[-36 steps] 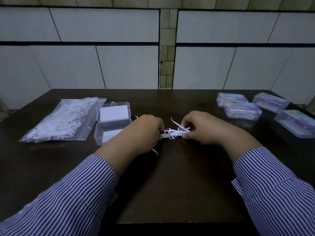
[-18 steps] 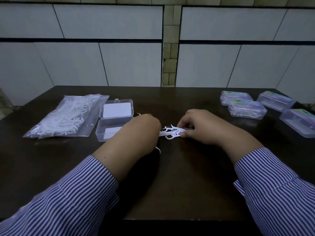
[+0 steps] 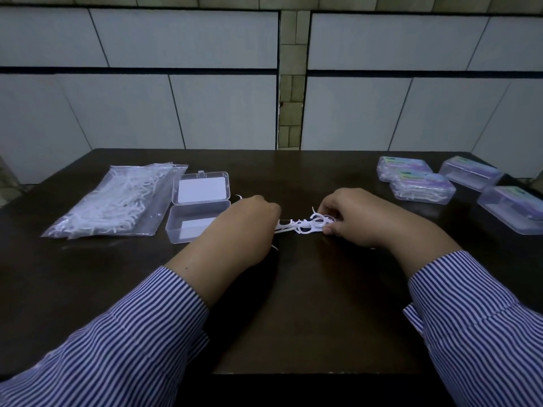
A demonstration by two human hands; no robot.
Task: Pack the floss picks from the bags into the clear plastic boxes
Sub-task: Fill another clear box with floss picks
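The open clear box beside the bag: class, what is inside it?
The open clear box holds no visible picks, only a pale rectangular patch on its floor; the left hand covers its right corner.

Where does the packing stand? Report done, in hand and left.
Done: four closed boxes hold picks at the table's right. In hand: left hand and right hand grip a bundle of picks. Left: the open box looks empty; the bag is full.

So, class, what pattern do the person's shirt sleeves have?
Thin blue-and-white stripes on both sleeves, clearest in the head view.
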